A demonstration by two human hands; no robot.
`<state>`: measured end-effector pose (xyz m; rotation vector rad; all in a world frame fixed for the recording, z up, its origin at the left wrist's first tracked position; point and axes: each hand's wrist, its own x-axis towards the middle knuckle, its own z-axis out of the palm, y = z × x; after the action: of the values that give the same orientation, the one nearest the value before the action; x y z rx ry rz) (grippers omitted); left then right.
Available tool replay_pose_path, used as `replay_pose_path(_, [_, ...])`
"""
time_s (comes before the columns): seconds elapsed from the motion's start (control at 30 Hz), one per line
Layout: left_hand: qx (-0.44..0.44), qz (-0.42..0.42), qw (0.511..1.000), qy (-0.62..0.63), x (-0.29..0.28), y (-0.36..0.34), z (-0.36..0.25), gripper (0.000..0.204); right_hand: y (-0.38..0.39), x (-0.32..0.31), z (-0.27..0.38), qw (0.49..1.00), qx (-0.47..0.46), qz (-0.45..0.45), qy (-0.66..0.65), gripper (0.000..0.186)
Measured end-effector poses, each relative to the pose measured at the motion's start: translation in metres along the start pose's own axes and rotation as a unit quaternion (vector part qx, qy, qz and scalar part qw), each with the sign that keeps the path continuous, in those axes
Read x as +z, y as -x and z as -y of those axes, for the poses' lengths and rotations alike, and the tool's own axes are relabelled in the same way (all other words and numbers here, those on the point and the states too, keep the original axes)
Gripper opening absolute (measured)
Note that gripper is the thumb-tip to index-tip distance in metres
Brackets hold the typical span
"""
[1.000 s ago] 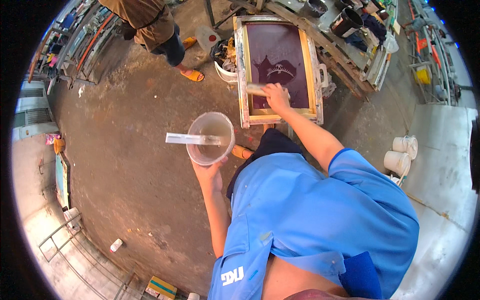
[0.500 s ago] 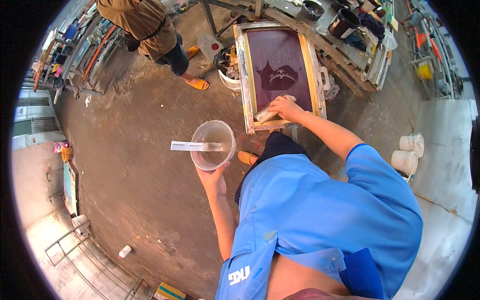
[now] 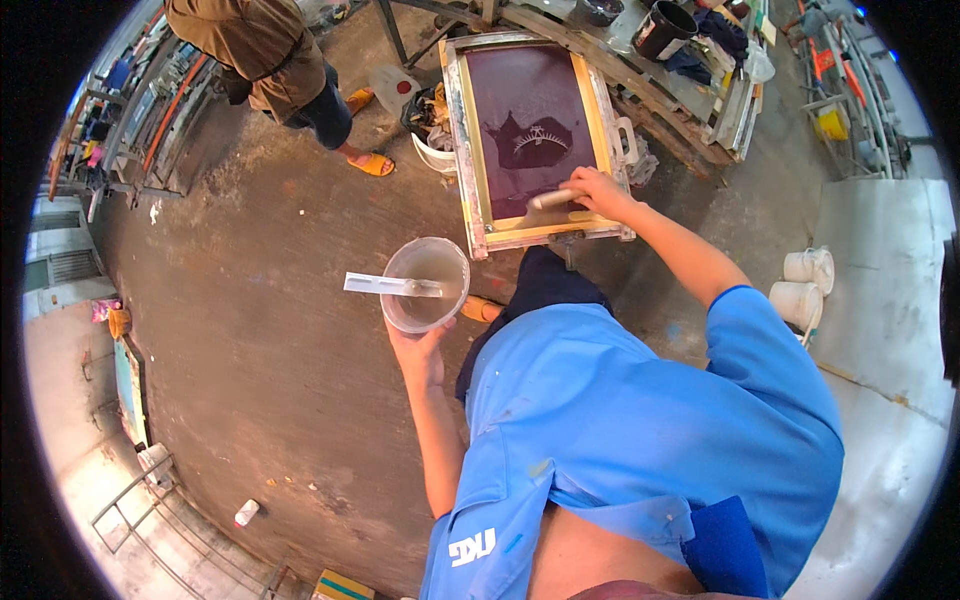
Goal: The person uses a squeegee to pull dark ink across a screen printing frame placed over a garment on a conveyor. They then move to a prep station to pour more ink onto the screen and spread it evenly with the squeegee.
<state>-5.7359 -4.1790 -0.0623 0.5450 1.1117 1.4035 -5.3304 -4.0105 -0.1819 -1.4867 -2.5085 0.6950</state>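
My left hand (image 3: 418,358) grips a translucent plastic tub (image 3: 427,318) from below and its near side. Murky liquid sits in the tub, and a flat pale strip (image 3: 370,284) lies across it, one end over the left rim. To the right, my right hand (image 3: 602,194) is closed round a squeegee (image 3: 558,199) with a pale handle. Its lower part is blurred, over the near end of a silk screen. That screen's wooden frame (image 3: 595,120) holds dark purple mesh (image 3: 515,85) with a darker wet-looking patch and a pale arched design. Whether the squeegee touches the mesh I cannot tell.
A person in a brown top (image 3: 240,45) stands at the upper left. Beside the screen is a white bucket (image 3: 436,156) stuffed with rubbish. At the upper right, a workbench carries a black bucket (image 3: 662,28) and cloths. White pails (image 3: 800,300) stand by the right wall.
The squeegee has come up from lying broad across the screen's near end and is now tilted in my right hand. My view has shifted slightly; my left hand still holds the tub.
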Motion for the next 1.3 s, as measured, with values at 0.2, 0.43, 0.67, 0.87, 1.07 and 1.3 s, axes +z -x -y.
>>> replay_pose_path(0.2, [-0.011,0.003,0.999,-0.046,-0.001,-0.015,0.029,0.095,-0.039,0.006,-0.024,0.991,0.078,-0.089,-0.057,0.041])
replay_pose_path(0.43, [-0.029,-0.013,0.999,-0.043,0.016,-0.02,0.093,0.095,-0.107,0.017,-0.021,0.989,0.043,0.118,-0.082,0.048])
replay_pose_path(0.67, [-0.079,-0.067,0.992,-0.072,0.039,-0.016,0.146,0.095,-0.148,0.046,-0.057,0.939,0.034,0.318,-0.122,0.055])
replay_pose_path(0.87, [-0.063,-0.078,0.986,-0.135,0.053,-0.038,0.162,0.095,-0.14,0.018,-0.089,0.825,0.139,0.426,-0.344,0.051])
replay_pose_path(1.07, [0.043,0.0,0.947,-0.32,0.045,-0.092,0.207,0.092,-0.105,-0.069,-0.071,0.804,0.152,0.315,-0.48,0.048])
replay_pose_path(1.3, [-0.029,0.217,0.948,-0.231,0.122,-0.132,0.196,0.096,0.003,-0.181,0.039,0.892,0.073,-0.059,-0.442,0.048])
